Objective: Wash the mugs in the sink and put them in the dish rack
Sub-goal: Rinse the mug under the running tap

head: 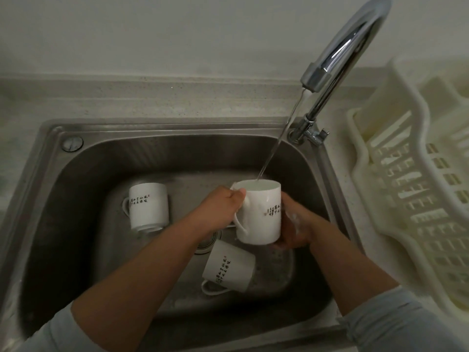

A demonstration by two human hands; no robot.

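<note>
Three mugs (148,207): two lie in sink (76,199); third mug (261,214) upright under tap (350,47), water inside. Left hand (220,209) grips handle, right hand (294,224) cups base.

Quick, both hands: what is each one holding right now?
The left hand grips the handle of the held mug.
The right hand is curled round the same mug's side and base.
</note>
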